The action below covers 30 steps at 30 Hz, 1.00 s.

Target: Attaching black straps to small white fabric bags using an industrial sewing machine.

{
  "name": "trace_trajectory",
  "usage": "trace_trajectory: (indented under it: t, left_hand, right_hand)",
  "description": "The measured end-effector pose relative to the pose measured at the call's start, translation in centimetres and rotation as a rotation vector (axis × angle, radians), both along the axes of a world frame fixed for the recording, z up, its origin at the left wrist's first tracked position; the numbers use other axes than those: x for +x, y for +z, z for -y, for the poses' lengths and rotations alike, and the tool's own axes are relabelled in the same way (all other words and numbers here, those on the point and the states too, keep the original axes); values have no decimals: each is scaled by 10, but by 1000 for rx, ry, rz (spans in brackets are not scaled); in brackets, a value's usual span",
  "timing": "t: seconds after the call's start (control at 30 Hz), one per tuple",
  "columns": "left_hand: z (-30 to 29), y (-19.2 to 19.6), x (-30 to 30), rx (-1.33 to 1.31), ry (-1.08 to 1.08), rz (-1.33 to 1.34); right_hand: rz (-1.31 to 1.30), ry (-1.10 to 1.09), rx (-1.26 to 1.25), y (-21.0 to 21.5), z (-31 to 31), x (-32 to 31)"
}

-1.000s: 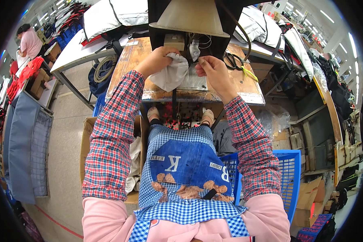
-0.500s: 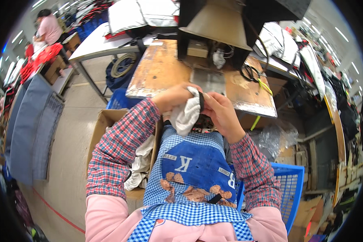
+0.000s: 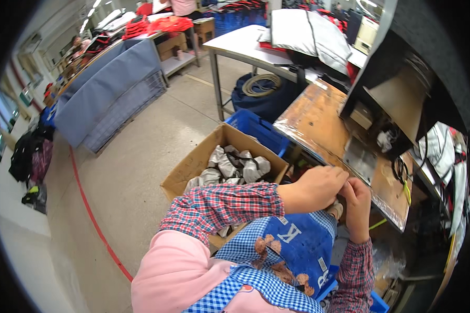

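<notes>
My left hand (image 3: pixel 316 187) and right hand (image 3: pixel 357 201) come together at the front edge of the wooden tabletop (image 3: pixel 318 128), over my blue apron (image 3: pixel 310 245). The left grip is curled, back of the hand upward, its fingers bent toward the right one. The right grip has thumb and forefinger drawn in toward the left fingertips; the two touch or very nearly do. Whether either grip is clamped on something I cannot tell, because my own fingers hide what lies between them. Just past my left checked sleeve (image 3: pixel 235 203), white cloth pieces (image 3: pixel 224 164) with black parts lie heaped inside an open cardboard box (image 3: pixel 188 172). A blue crate (image 3: pixel 269 141) stands behind that box, near the tabletop.
</notes>
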State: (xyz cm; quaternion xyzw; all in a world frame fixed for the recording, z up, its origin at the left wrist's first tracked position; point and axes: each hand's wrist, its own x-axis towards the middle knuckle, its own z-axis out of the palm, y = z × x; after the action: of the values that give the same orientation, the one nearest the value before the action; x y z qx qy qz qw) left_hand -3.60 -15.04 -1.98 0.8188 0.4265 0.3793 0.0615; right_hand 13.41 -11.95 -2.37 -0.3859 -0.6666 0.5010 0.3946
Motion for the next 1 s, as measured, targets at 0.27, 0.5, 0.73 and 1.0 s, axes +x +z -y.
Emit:
trace_trajectory:
  t: [0.27, 0.5, 0.73, 1.0]
  left_hand:
    - [-11, 34, -39, -342, -426, -84]
    - [-23, 22, -24, -619, -580, 224]
    - [-55, 14, -23, -687, -491, 168]
    - [-111, 21, 0, -731, -358, 271]
  right_hand:
    - [36, 173, -208, 10, 5, 17]
    - [-56, 161, -289, 17, 12, 27]
    - [59, 77, -215, 9, -14, 36]
    - [-224, -59, -222, -2, -55, 43]
